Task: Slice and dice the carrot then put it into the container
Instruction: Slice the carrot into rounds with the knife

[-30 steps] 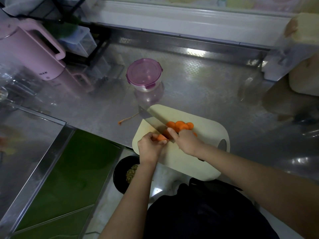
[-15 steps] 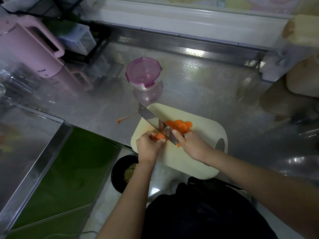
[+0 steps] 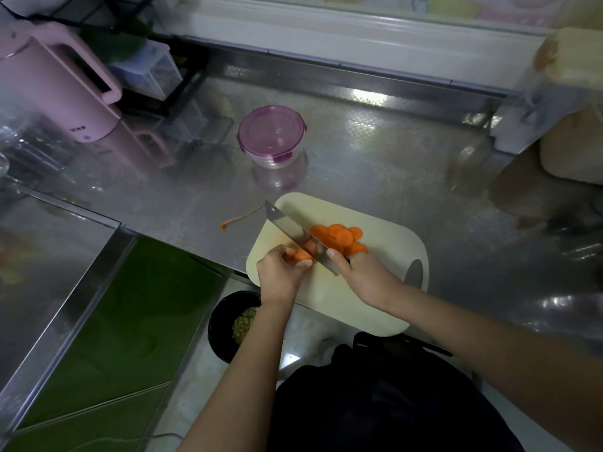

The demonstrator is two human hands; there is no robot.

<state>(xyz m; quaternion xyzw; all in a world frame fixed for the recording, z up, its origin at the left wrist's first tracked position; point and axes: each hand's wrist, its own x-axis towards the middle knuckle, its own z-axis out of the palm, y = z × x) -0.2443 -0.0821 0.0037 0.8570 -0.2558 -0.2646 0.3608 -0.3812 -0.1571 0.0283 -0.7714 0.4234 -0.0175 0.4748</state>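
Observation:
On the cream cutting board [image 3: 388,236] lies a pile of orange carrot slices [image 3: 339,235]. My left hand [image 3: 280,272] pinches the short remaining carrot piece [image 3: 301,255] at the board's left side. My right hand [image 3: 365,275] grips the handle of a broad steel knife [image 3: 293,231], whose blade stands across the carrot just right of my left fingers. The round container [image 3: 270,135] with a purple lid stands shut on the counter behind the board.
A pink kettle [image 3: 55,83] stands at the back left beside a clear box [image 3: 146,70]. A thin carrot tail [image 3: 238,220] lies on the steel counter left of the board. A black bin [image 3: 235,324] sits on the floor below. Pale sacks [image 3: 574,109] fill the right.
The knife rose off the carrot and has come down on it again, a little nearer my left fingers. The slice pile stays where it was.

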